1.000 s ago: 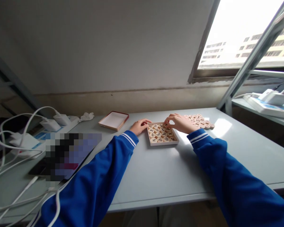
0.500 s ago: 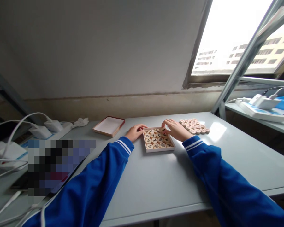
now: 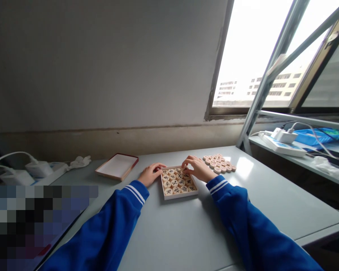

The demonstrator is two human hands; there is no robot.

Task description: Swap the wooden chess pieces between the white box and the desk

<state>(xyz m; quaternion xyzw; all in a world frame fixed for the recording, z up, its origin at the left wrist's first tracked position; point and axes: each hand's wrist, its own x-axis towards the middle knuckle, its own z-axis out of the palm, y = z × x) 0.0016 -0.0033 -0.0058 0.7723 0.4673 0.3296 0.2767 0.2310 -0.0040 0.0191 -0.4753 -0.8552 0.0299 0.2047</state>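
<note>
A shallow box [image 3: 180, 195] holds several round wooden xiangqi pieces [image 3: 174, 183], laid in rows with dark characters facing up. My left hand [image 3: 150, 175] is at the box's far left corner, its fingers bent against the edge. Over the far right corner, my right hand [image 3: 197, 168] has its thumb and fingers brought together on a xiangqi piece [image 3: 187, 175], partly hidden by them. To the right of that hand lies a group of xiangqi pieces [image 3: 219, 163] with reddish characters, standing directly on the grey desk [image 3: 164, 233].
The box lid [image 3: 117, 165], white inside with a dark red rim, lies at the back left. Power strips with white plugs [image 3: 39, 169] and cables are at the left, by a pixelated screen area. A metal frame post [image 3: 255, 109] rises at the right, before the window.
The view has turned right and slightly up, so the scene sits further left and lower. My right fingers have shifted slightly at the box's far right corner; my left hand stays at its edge.
</note>
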